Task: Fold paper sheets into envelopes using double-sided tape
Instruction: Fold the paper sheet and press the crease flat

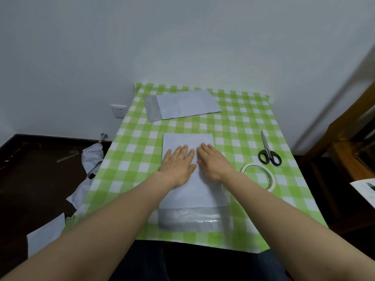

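Both hands, left hand and right hand, pressed flat, fingers straight, on the folded sheet mid-table; one finished envelope lay near the far edge; flap unsealed.

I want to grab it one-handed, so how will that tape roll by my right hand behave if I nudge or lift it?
The tape roll lies flat on the checked tablecloth, so a nudge would probably slide it, not roll it. It is a thin ring with an open middle, so likely light and easy to hook with a finger.
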### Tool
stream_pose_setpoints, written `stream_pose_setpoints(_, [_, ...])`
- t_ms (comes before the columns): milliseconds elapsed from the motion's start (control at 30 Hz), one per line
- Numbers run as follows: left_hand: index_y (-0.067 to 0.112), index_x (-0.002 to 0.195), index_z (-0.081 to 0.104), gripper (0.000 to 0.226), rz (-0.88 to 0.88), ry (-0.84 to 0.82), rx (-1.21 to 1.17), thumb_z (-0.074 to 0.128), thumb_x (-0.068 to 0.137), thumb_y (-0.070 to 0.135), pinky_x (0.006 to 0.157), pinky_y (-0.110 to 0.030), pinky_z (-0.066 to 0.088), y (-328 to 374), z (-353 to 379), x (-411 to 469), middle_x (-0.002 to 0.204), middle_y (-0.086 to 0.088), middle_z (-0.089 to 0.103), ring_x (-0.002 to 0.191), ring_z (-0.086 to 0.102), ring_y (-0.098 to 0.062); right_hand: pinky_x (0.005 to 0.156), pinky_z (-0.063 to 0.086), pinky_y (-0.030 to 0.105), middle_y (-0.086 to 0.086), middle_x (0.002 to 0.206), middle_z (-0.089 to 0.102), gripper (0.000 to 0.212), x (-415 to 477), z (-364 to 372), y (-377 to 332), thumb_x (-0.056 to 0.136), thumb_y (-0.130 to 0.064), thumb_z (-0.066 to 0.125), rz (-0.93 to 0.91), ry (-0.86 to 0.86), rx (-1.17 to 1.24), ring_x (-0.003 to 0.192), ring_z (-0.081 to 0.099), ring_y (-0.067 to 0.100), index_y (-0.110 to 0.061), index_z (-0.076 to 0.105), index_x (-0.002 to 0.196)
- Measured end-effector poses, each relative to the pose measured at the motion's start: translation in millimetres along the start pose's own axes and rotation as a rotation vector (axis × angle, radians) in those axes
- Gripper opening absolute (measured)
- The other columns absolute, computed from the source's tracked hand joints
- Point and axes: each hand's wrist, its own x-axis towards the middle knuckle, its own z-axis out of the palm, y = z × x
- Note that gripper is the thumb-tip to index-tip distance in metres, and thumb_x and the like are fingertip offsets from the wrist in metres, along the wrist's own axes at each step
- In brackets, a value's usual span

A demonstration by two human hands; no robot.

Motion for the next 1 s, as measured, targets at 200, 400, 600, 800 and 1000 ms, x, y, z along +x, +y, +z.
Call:
stream_pose_setpoints(200, [0.024, 0.151, -0.005, 0.058, 0.006, -0.019, 0.072, 0.015, 0.101, 0.046, 0.115, -0.044, -0.01, -2.9, 10.2, -0.5, 0.159, -0.001, -0.011, 0.146, -0.01, -0.017, 0.118, 0.0, 0.034, 0.001, 0.16, -0.007, 0.055, -6.6, 9.4, 5.7, 0.103, -0.033, 0.021, 0.025, -0.058, -0.012, 0.147, -0.004, 0.018, -0.016, 0.002, 0.152])
stream_pose_setpoints(400, [0.027, 0.151, -0.003, 0.059, -0.003, -0.026, 0.066, 0.015, 0.099, 0.049, 0.114, -0.047, -0.013, -3.7, 10.5, -0.5, 0.159, 0.001, -0.011, 0.146, -0.009, -0.016, 0.118, 0.0, 0.036, 0.001, 0.16, -0.005, 0.056, -6.0, 11.2, 5.2, 0.103, -0.034, 0.023, 0.025, -0.046, -0.016, 0.147, -0.004, 0.019, -0.017, 0.003, 0.152])
stream_pose_setpoints(600, [0.03, 0.15, 0.009, 0.055, -0.005, 0.025, 0.053, 0.015, 0.099, 0.049, 0.114, -0.05, -0.013, -4.0, 2.5, 0.3, 0.159, 0.0, 0.004, 0.146, 0.001, -0.019, 0.119, 0.005, 0.035, 0.003, 0.159, 0.012, 0.051, 0.7, 6.1, 2.8, 0.101, -0.032, 0.031, 0.024, 0.067, 0.019, 0.146, 0.009, 0.021, -0.016, 0.023, 0.148])
stream_pose_setpoints(800, [0.031, 0.15, 0.013, 0.053, 0.005, 0.107, 0.065, 0.024, 0.1, 0.045, 0.114, -0.047, -0.01, -9.7, -6.2, 5.6, 0.158, 0.0, 0.009, 0.145, 0.005, -0.02, 0.117, 0.015, 0.034, 0.009, 0.157, 0.014, 0.051, 9.0, 0.4, -0.6, 0.1, -0.027, 0.035, 0.018, 0.098, 0.054, 0.144, 0.015, 0.025, -0.013, 0.024, 0.148])
stream_pose_setpoints(1000, [0.023, 0.135, 0.049, 0.041, 0.167, 0.33, -0.065, 0.048, 0.095, 0.025, 0.109, -0.037, 0.024, -8.3, -5.3, -8.7, 0.146, -0.003, 0.039, 0.132, 0.035, -0.026, 0.094, 0.044, 0.035, 0.004, 0.133, 0.044, 0.039, -12.9, -9.3, 7.9, 0.092, -0.011, 0.047, 0.024, 0.257, 0.195, 0.121, 0.045, 0.021, -0.016, 0.05, 0.13])
